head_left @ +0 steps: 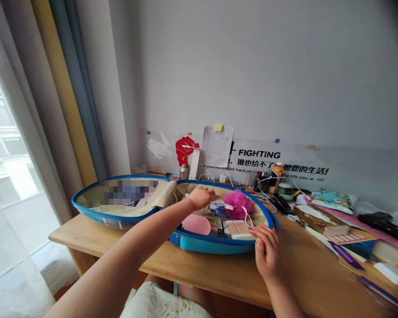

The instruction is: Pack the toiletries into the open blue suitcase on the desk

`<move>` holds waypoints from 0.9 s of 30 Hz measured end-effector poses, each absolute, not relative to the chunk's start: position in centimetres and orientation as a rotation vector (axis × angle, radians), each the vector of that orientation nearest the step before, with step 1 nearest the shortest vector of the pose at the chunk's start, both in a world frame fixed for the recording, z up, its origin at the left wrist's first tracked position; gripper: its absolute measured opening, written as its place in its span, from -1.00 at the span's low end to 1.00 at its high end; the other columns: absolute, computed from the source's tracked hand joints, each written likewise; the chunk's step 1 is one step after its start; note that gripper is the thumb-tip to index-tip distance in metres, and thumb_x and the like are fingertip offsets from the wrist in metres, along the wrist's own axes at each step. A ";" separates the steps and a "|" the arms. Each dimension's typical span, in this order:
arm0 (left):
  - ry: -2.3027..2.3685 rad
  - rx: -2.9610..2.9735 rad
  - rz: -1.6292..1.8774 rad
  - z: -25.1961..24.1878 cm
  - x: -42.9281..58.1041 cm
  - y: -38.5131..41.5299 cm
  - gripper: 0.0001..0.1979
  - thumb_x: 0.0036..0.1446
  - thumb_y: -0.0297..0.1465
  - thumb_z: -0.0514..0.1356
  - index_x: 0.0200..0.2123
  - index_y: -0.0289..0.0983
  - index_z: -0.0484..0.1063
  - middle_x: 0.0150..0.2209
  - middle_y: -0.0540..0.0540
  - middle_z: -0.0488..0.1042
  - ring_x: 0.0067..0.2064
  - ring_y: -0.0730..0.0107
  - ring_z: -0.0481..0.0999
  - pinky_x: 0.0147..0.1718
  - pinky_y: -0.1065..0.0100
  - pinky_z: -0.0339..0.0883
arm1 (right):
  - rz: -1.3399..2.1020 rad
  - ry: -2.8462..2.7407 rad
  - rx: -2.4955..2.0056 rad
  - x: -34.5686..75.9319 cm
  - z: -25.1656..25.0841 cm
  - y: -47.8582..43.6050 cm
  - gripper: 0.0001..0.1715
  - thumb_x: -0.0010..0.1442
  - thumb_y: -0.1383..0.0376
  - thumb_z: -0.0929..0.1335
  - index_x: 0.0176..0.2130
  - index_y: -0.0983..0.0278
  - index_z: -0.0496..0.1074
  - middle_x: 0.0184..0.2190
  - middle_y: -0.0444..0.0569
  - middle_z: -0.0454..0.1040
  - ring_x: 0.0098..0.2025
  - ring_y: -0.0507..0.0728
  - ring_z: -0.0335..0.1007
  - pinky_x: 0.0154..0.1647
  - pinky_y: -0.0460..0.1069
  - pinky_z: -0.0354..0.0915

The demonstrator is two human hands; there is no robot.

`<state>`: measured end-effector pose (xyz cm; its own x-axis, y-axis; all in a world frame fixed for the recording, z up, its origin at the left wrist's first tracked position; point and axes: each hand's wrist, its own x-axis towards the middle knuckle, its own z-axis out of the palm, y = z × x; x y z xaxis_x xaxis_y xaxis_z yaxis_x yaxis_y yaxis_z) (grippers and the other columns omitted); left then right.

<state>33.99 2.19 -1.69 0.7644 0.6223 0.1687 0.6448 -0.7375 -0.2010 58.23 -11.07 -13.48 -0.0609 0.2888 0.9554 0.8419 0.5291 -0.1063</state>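
A blue suitcase (pixel 215 245) lies spread out in two halves on a wooden desk (pixel 219 274). Its right half holds a pink bath puff (pixel 238 203), a pink oval case (pixel 197 224), a box of cotton swabs (pixel 238 229) and small tubes. My left hand (pixel 202 197) reaches into that half, fingers curled down onto the items near a white tube; what it grips is hidden. My right hand (pixel 267 251) rests on the suitcase's near right rim beside the swab box, fingers together and bent.
The suitcase's left half (pixel 119 207) overhangs the desk's left end. Books, papers and pens (pixel 345 238) crowd the right side. Bottles, cables and a cup (pixel 278 181) stand by the wall. A window with curtains is at the left.
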 end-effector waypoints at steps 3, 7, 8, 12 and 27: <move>-1.054 -2.774 -0.149 -2.6 34.3 2.4 -0.52 0.29 -0.50 0.00 0.20 -0.02 0.38 0.21 -0.08 0.41 0.10 0.17 0.47 -0.03 0.28 0.34 | -0.588 -1.614 -0.994 58.2 -13.6 -11.0 -0.67 0.34 0.29 0.15 -0.20 0.18 0.47 -0.25 -0.01 0.55 -0.01 0.21 0.43 0.12 0.21 0.21; -1.056 -2.861 -0.088 -3.1 34.1 2.1 -0.44 0.21 -0.52 0.09 0.28 -0.13 0.28 0.26 -0.15 0.35 0.18 0.14 0.42 0.07 0.27 0.30 | -0.577 -1.607 -1.016 58.3 -13.7 -10.9 -0.65 0.34 0.26 0.15 -0.20 0.19 0.48 -0.25 0.01 0.55 -0.01 0.22 0.43 0.12 0.22 0.22; -1.034 -2.887 -0.033 -3.2 33.9 2.0 -0.39 0.17 -0.53 0.12 0.30 -0.15 0.25 0.28 -0.16 0.33 0.18 0.13 0.42 0.09 0.26 0.30 | -0.579 -1.608 -1.017 58.3 -13.7 -10.9 -0.65 0.34 0.26 0.14 -0.21 0.19 0.48 -0.26 0.01 0.55 -0.02 0.22 0.43 0.12 0.22 0.22; -1.061 -2.927 0.125 -2.9 33.0 1.6 -0.28 0.05 -0.58 0.20 0.30 -0.14 0.24 0.28 -0.21 0.31 0.07 0.10 0.52 0.00 0.23 0.39 | -0.609 -1.626 -1.016 58.3 -13.4 -11.1 -0.65 0.34 0.27 0.14 -0.20 0.19 0.48 -0.26 0.01 0.55 -0.03 0.22 0.43 0.11 0.21 0.21; -1.115 -2.833 -0.187 -2.2 33.1 1.8 -0.59 0.14 -0.52 0.10 0.01 -0.12 0.55 0.06 -0.09 0.55 0.09 0.19 0.49 0.12 0.18 0.27 | -0.636 -1.658 -0.983 58.6 -13.3 -10.9 -0.67 0.35 0.29 0.15 -0.19 0.20 0.47 -0.25 0.01 0.54 -0.02 0.22 0.43 0.08 0.18 0.22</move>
